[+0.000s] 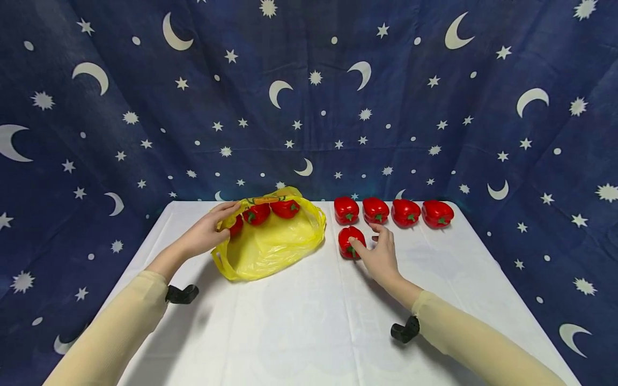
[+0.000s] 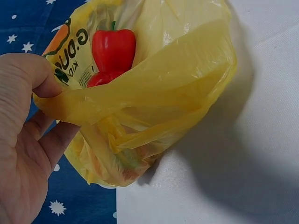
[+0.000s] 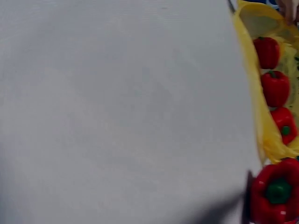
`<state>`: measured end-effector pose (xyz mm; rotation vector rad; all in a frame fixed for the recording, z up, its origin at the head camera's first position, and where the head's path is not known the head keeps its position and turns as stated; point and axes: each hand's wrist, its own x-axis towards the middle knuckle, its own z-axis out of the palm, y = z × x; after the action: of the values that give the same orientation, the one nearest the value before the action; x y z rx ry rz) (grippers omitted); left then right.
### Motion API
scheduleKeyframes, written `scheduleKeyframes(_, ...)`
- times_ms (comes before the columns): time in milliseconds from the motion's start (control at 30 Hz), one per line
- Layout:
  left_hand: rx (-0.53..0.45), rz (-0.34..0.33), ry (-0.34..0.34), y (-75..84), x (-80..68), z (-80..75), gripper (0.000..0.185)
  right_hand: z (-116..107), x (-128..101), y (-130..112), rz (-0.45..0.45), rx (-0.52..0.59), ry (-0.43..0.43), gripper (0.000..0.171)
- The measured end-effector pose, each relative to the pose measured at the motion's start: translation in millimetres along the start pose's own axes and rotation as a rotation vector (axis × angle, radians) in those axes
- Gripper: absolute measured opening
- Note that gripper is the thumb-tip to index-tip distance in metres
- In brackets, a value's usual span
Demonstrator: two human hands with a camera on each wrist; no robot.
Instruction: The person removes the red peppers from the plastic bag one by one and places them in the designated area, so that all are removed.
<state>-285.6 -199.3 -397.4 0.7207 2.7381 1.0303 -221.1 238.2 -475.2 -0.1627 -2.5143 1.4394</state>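
My left hand pinches the left rim of a yellow plastic bag, holding its mouth open toward me. Inside the bag sit red bell peppers with green stems, one of them near its back wall; three show in the right wrist view. The left wrist view has the thumb over the bag's edge and other fingers beneath, close to a pepper. To the right of the bag, my right hand grips another red bell pepper, thumb across its near side. That pepper fills the right wrist view's lower right corner.
A row of several red bell peppers stands along the back right of the white-covered table, just behind my right hand. A dark blue curtain with moons and stars hangs behind and at both sides.
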Motion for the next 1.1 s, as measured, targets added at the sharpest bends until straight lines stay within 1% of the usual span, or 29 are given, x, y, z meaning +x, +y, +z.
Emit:
scheduleKeyframes(100,-0.008,-0.003,0.006,0.9,-0.1,-1.6,0.073,-8.0,1.7,-9.4,-0.113,0.024,0.009,0.066)
scheduleKeyframes(167,-0.010,-0.003,0.006,1.6,0.0,-2.4,0.073,-11.6,2.1,-16.0,-0.178,0.046,-0.008,0.061)
scheduleKeyframes(233,-0.010,-0.007,0.012,1.8,0.5,-3.0,0.073,-13.5,2.3,-22.4,-0.218,0.054,-0.036,0.057)
scheduleKeyframes(300,-0.004,-0.014,0.018,2.1,1.0,-3.5,0.074,-13.5,2.3,-27.6,-0.239,0.052,-0.065,0.053)
scheduleKeyframes(533,0.008,-0.029,0.027,4.0,1.5,-4.0,0.074,-2.4,-0.4,-39.3,-0.224,0.024,-0.144,0.046)
scheduleKeyframes(733,0.006,-0.032,0.031,4.1,1.5,-3.9,0.074,12.7,-1.4,-50.8,-0.245,0.049,-0.199,0.046)
scheduleKeyframes(900,0.002,-0.039,0.029,3.4,1.7,-3.4,0.074,25.6,-3.3,-60.5,-0.255,0.061,-0.253,0.050)
scheduleKeyframes(1100,0.013,-0.033,0.035,2.8,3.3,-3.6,0.074,43.5,-5.4,-73.5,-0.235,0.088,-0.363,0.059)
